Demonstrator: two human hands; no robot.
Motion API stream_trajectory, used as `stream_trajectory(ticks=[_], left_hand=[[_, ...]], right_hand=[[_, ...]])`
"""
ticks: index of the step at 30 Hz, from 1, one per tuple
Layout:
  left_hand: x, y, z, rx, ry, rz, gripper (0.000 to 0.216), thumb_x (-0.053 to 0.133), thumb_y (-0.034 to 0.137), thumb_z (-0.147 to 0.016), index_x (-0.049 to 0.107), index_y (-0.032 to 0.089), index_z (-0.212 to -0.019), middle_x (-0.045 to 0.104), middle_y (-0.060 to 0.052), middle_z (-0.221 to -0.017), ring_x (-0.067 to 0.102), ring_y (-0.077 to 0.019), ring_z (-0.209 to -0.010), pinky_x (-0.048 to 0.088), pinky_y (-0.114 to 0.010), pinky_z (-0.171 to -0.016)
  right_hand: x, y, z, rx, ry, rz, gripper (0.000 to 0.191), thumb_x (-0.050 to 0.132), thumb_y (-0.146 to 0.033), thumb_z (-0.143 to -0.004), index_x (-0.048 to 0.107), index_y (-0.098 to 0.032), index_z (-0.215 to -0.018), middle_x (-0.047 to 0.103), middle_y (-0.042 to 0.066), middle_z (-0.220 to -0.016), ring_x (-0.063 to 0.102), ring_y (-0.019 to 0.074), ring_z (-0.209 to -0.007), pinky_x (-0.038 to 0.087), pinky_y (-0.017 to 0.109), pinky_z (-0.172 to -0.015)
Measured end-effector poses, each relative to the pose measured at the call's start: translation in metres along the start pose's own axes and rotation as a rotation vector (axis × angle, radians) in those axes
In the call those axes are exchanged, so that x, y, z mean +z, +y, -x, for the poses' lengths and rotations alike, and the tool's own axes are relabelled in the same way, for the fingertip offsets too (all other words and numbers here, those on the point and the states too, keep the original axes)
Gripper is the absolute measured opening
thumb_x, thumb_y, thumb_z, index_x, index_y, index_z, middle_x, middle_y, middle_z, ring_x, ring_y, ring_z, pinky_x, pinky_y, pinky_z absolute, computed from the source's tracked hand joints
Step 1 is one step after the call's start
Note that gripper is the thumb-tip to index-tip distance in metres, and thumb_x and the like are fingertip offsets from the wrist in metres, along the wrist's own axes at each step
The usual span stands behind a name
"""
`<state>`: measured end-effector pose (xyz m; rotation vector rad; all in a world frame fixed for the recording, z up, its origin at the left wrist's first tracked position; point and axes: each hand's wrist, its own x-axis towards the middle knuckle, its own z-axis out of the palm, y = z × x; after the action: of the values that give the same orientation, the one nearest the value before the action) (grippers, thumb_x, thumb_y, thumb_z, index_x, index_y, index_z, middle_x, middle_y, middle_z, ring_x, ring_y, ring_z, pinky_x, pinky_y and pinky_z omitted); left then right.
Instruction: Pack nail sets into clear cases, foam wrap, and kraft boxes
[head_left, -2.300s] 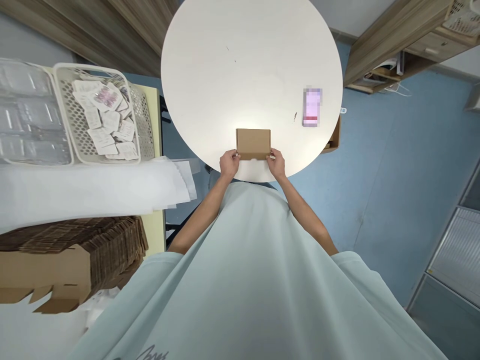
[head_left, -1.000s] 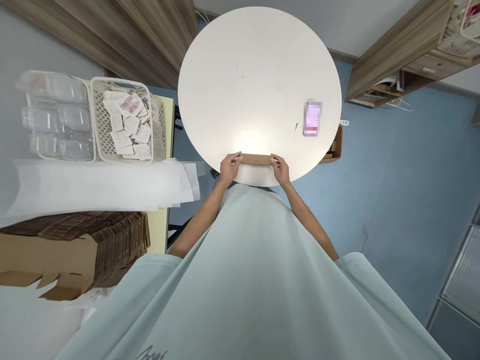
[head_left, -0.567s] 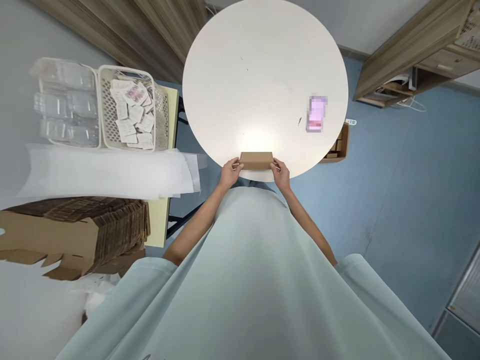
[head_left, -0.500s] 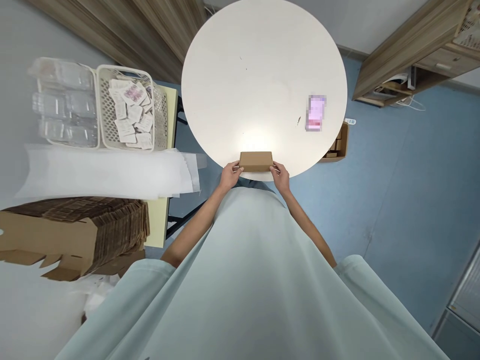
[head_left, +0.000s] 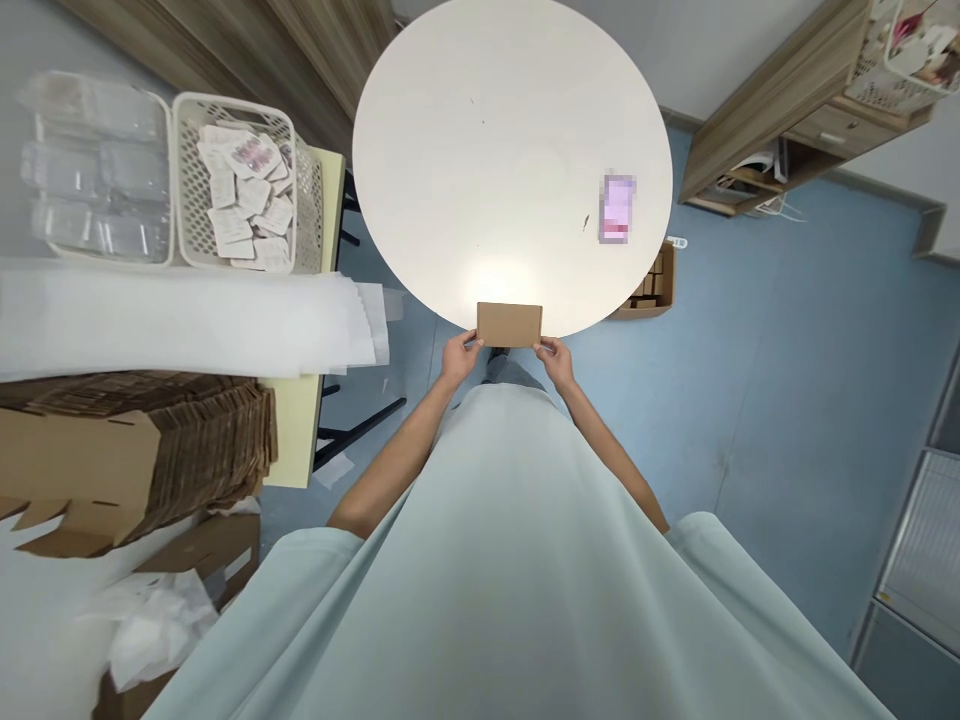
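A small closed brown cardboard box (head_left: 509,324) is held at the near edge of the round white table (head_left: 510,150). My left hand (head_left: 459,357) pinches its lower left corner. My right hand (head_left: 556,359) pinches its lower right corner. Both sets of fingers are closed on the box. The box's flat top faces the camera, and its lower edge overhangs the table rim.
A pink phone (head_left: 617,208) lies on the table's right side. At left a side table holds a white basket of small packets (head_left: 236,190), clear plastic trays (head_left: 90,170), white foam sheets (head_left: 180,320) and flat cardboard blanks (head_left: 142,440). A carton (head_left: 646,290) sits on the blue floor.
The box was turned up on edge, then laid flat again. Since then both hands have drawn it toward me, to the table's rim.
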<state>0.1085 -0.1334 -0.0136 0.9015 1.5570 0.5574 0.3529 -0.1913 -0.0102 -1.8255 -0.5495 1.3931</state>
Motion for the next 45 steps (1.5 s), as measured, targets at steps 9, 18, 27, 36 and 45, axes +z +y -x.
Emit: stream_trajectory(ticks=[9,18,27,36,45], left_hand=[[0.014,-0.009,0.081,0.054,-0.077,0.372,0.086,0.106,0.067,-0.066,0.080,0.013,-0.128,0.082,-0.023,-0.141,0.077,-0.0418,-0.138,0.062,-0.062,-0.123],[0.036,0.008,0.140,0.089,-0.203,0.345,0.084,0.107,0.064,-0.067,0.081,0.014,-0.129,0.083,-0.024,-0.138,0.077,-0.0421,-0.137,0.061,-0.065,-0.124],[0.108,0.022,0.161,0.041,-0.272,0.274,0.083,0.108,0.062,-0.068,0.077,0.016,-0.130,0.083,-0.022,-0.138,0.079,-0.0402,-0.135,0.060,-0.065,-0.126],[0.255,0.051,0.175,-0.006,-0.356,0.239,0.085,0.109,0.065,-0.065,0.078,0.017,-0.128,0.084,-0.020,-0.133,0.083,-0.0359,-0.124,0.060,-0.064,-0.126],[0.334,0.087,0.171,-0.066,-0.357,0.200,0.085,0.111,0.061,-0.063,0.079,0.018,-0.128,0.087,-0.017,-0.124,0.085,-0.0351,-0.120,0.061,-0.062,-0.124]], right_hand=[[-0.051,-0.009,0.071,-0.100,-0.008,-0.103,0.079,0.104,-0.078,-0.059,0.075,-0.025,-0.109,0.088,0.013,-0.121,0.080,0.0321,-0.124,0.063,0.059,-0.119],[-0.109,0.007,0.138,-0.091,0.058,-0.249,0.077,0.109,-0.071,-0.056,0.076,-0.026,-0.109,0.089,0.009,-0.117,0.084,0.0292,-0.119,0.059,0.055,-0.126],[-0.184,0.021,0.146,-0.072,0.121,-0.310,0.075,0.108,-0.069,-0.056,0.077,-0.026,-0.108,0.089,0.009,-0.115,0.084,0.0304,-0.119,0.059,0.054,-0.126],[-0.323,0.038,0.135,-0.049,0.180,-0.406,0.071,0.109,-0.068,-0.060,0.078,-0.026,-0.110,0.088,0.010,-0.123,0.083,0.0289,-0.118,0.058,0.056,-0.127],[-0.411,0.023,0.106,-0.004,0.127,-0.314,0.070,0.100,-0.078,-0.068,0.074,-0.027,-0.109,0.085,0.010,-0.126,0.079,0.0296,-0.124,0.065,0.049,-0.111]])
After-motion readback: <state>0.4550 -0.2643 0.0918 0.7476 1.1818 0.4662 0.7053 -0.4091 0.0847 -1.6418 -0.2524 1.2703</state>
